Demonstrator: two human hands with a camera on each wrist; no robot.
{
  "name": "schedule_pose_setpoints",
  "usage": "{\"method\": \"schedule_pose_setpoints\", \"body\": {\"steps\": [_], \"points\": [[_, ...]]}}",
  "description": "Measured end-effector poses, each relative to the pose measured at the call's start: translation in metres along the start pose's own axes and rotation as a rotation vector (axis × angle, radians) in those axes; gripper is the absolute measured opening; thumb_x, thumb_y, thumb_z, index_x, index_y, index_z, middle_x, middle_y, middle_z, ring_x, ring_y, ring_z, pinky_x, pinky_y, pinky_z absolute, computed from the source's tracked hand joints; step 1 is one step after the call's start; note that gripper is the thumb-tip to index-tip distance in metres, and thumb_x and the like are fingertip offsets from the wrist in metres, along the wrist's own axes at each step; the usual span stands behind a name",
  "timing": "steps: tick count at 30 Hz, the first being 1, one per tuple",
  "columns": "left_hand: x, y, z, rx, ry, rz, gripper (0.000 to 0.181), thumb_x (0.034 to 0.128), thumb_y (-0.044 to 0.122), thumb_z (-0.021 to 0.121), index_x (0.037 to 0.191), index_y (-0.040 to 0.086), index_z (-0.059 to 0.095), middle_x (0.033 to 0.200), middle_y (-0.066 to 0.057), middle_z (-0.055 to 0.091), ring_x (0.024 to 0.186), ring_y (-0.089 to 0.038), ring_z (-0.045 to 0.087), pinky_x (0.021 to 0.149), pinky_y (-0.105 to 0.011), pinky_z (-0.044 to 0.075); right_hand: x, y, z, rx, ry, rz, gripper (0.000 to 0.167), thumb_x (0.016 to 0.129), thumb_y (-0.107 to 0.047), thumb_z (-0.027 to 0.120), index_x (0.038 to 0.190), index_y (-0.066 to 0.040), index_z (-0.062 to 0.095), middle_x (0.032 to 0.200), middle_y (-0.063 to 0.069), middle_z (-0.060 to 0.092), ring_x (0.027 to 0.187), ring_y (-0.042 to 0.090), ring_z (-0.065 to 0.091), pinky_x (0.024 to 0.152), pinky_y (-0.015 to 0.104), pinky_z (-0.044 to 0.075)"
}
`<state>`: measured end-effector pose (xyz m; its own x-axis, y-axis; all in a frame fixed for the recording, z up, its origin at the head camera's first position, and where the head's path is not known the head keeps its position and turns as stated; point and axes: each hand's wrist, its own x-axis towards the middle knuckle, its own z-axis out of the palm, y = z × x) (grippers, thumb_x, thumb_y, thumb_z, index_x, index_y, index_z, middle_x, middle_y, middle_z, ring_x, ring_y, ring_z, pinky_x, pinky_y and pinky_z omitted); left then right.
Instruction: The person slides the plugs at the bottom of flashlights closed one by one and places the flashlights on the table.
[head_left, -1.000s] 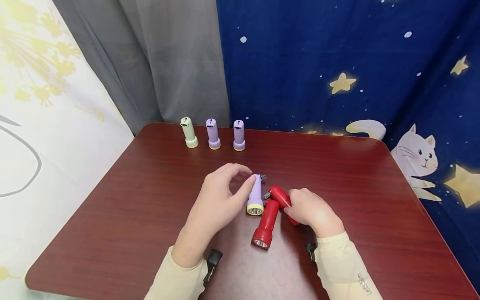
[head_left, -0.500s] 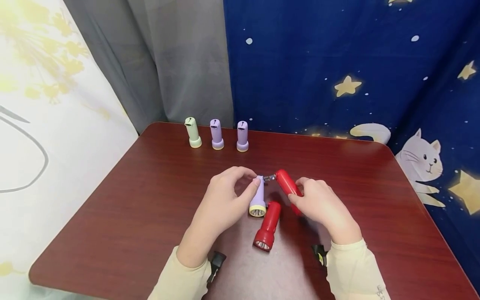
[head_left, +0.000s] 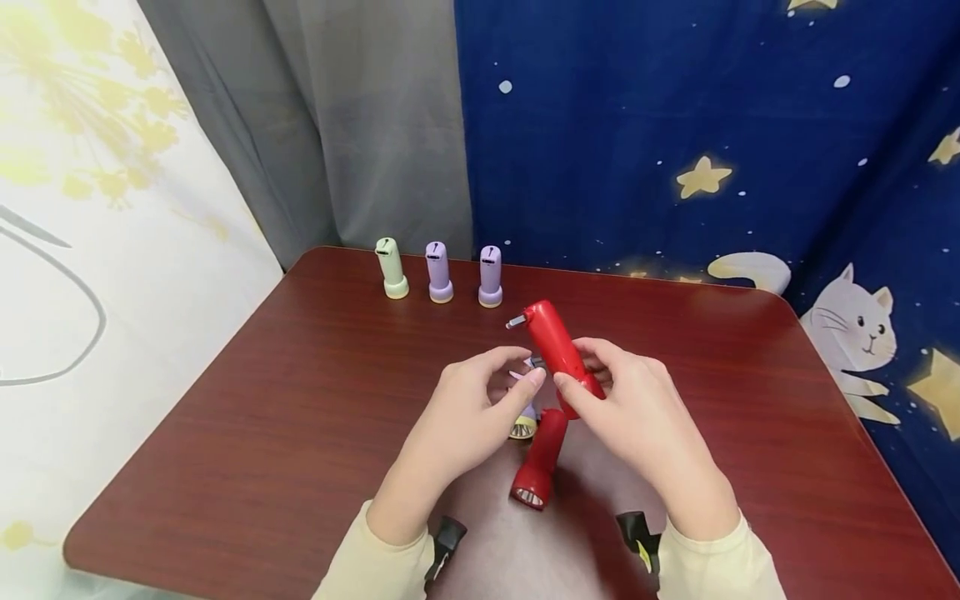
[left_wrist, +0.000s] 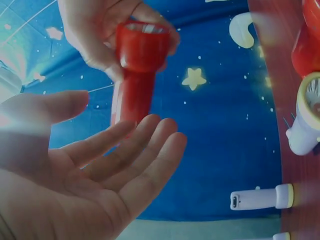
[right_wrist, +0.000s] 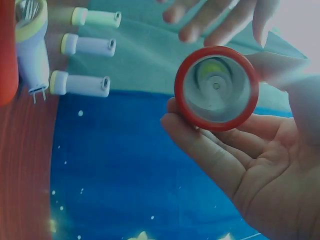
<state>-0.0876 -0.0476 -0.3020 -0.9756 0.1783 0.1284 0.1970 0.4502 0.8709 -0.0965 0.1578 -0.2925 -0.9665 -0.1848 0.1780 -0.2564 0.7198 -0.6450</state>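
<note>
Right-hand grip (head_left: 633,396) curled firmly round a red flashlight (head_left: 553,337), thumb on its near side, lifted clear of the bench (head_left: 300,400)! Across to the left-hand grip (head_left: 468,408): nothing in it, fingers loosely bent and apart, sitting just beside the red one at about 8 o'clock; whether those fingertips brush it is hard to call from the left wrist view.

Big stuff first: a blue curtain (head_left: 585,125) with stars spans 12 to 2 o'clock, a grey curtain (head_left: 397,125) hangs at 11, and that dark red bench stretches out in front of both. Cream sleeves (head_left: 720,567) come in from 5 and 7 o'clock.

On to the flashlights! The held one leans, tail to 11 o'clock. Below it lies a second red flashlight (head_left: 542,462), lens towards 7. Near that one's tail, at 11 o'clock, a lilac flashlight (right_wrist: 33,62) lies partly hidden behind the left-hand grip. And along the far edge, upright, lens ends down: a pale green flashlight (head_left: 392,268) at 11 o'clock, then two lilac flashlights (head_left: 491,277) stepping round towards 12.

Smallest of all, metal prongs (head_left: 516,322) jut from the held tail, pointing about 8 o'clock.
</note>
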Motion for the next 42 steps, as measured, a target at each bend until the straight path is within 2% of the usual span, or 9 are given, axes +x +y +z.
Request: {"method": "schedule_pose_setpoints", "body": {"steps": [3,9,14,19,26,30,37,42], "points": [[0.0,0.001,0.002,-0.053,0.008,-0.004,0.039,0.1024,0.032,0.07,0.136,0.012,0.069,0.115,-0.002,0.077,0.099,-0.017,0.079,0.095,-0.037,0.065,-0.003,-0.004,0.003,-0.004,0.048,-0.055,0.045,0.096,-0.025,0.077,0.136,-0.009,0.068,0.115,0.008,0.08,0.089,0.019,0.078,0.08,0.041,0.065],[0.001,-0.001,0.004,-0.091,0.033,-0.025,0.044,0.1023,0.032,0.07,0.141,0.01,0.065,0.117,-0.003,0.078,0.105,-0.021,0.08,0.098,-0.041,0.064,-0.006,-0.007,0.014,-0.065,0.152,-0.144,0.046,0.092,-0.022,0.082,0.134,-0.011,0.069,0.111,0.006,0.079,0.086,0.019,0.071,0.077,0.041,0.062],[0.001,-0.004,0.007,-0.113,0.046,-0.053,0.05,0.1024,0.034,0.069,0.145,0.01,0.062,0.118,-0.002,0.08,0.106,-0.02,0.08,0.099,-0.042,0.063,-0.009,-0.01,0.021,-0.083,0.165,-0.162,0.051,0.088,-0.02,0.086,0.133,-0.009,0.064,0.111,0.007,0.076,0.09,0.019,0.071,0.078,0.041,0.063],[0.001,-0.007,0.009,-0.138,0.068,-0.047,0.051,0.1018,0.034,0.071,0.146,0.011,0.061,0.117,-0.003,0.08,0.103,-0.017,0.08,0.097,-0.041,0.064,-0.012,-0.012,0.027,-0.116,0.184,-0.186,0.056,0.085,-0.018,0.088,0.134,-0.007,0.062,0.111,0.008,0.073,0.091,0.02,0.07,0.078,0.041,0.064],[0.002,-0.011,0.008,-0.142,0.112,-0.04,0.043,0.0995,0.031,0.075,0.138,0.014,0.067,0.111,-0.005,0.081,0.098,-0.018,0.08,0.092,-0.039,0.066,-0.012,-0.015,0.032,-0.118,0.218,-0.324,0.05,0.086,-0.016,0.087,0.13,-0.007,0.064,0.107,0.003,0.071,0.085,0.01,0.068,0.075,0.031,0.064],[0.002,-0.015,0.007,-0.143,0.116,-0.044,0.039,0.0987,0.031,0.077,0.134,0.015,0.069,0.11,-0.004,0.081,0.097,-0.018,0.08,0.091,-0.039,0.066,-0.01,-0.015,0.034,-0.112,0.217,-0.358,0.047,0.087,-0.015,0.086,0.128,-0.007,0.065,0.104,0.002,0.071,0.084,0.008,0.069,0.075,0.03,0.064],[0.004,-0.019,0.005,-0.144,0.128,-0.026,0.035,0.0982,0.027,0.077,0.131,0.016,0.071,0.104,-0.003,0.081,0.089,-0.013,0.078,0.084,-0.03,0.065,-0.005,-0.014,0.033,-0.064,0.181,-0.359,0.044,0.088,-0.013,0.084,0.128,-0.008,0.065,0.1,0.0,0.071,0.085,0.009,0.071,0.077,0.032,0.065],[0.007,-0.019,0.006,-0.178,0.112,0.003,0.034,0.0981,0.025,0.077,0.13,0.016,0.071,0.103,-0.004,0.081,0.088,-0.014,0.079,0.081,-0.026,0.065,-0.001,-0.012,0.028,-0.012,0.153,-0.339,0.046,0.089,-0.011,0.083,0.131,-0.01,0.065,0.103,-0.002,0.072,0.088,0.007,0.071,0.08,0.032,0.066]]}}
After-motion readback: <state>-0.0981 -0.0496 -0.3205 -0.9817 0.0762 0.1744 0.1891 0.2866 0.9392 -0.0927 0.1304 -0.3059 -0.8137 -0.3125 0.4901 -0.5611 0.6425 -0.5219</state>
